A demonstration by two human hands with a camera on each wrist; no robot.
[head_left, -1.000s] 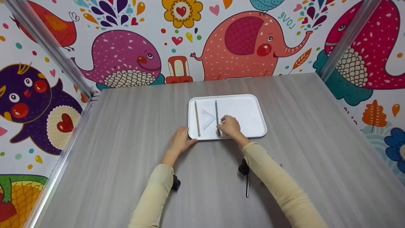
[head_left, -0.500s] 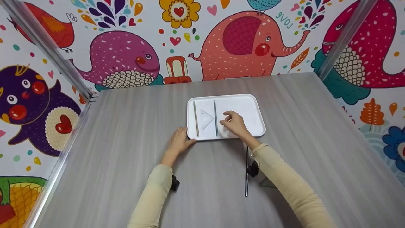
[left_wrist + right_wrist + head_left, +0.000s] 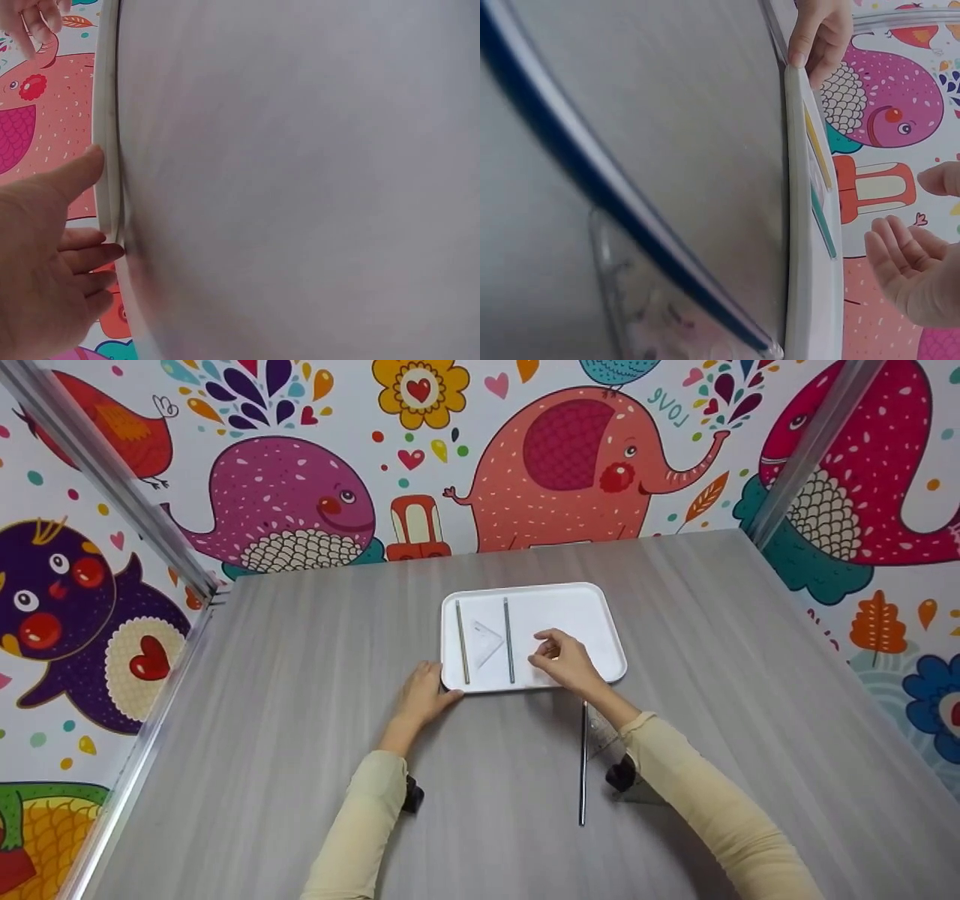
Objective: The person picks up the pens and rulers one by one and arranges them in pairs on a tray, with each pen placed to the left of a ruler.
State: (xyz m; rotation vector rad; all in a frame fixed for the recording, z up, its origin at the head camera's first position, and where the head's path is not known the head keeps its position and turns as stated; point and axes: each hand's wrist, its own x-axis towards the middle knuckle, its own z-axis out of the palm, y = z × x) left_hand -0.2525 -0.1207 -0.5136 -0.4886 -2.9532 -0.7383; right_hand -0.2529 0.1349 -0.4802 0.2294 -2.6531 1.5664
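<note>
My left hand (image 3: 421,694) holds the near left corner of a white tray (image 3: 585,611); in the left wrist view its thumb is at the rim and the fingers lie along the tray's side. On the tray a yellow pencil (image 3: 462,643) and a green pencil (image 3: 509,641) lie roughly parallel, with a clear set square (image 3: 489,645) between them. My right hand (image 3: 568,662) hovers over the tray, right of the green pencil. Its fingers are loosely bent and hold nothing; the right wrist view shows thumb and fingers apart.
In front of the tray, a dark blue pencil-like stick (image 3: 583,765) lies on the grey table (image 3: 315,660). Beside it is a clear plastic piece with markings (image 3: 604,731), partly hidden by the right forearm. Patterned walls with metal posts border the table.
My right hand has let go of the green pencil and moved right, away from it. More of the dark stick and clear piece now shows. The left hand stays at the tray's corner.
</note>
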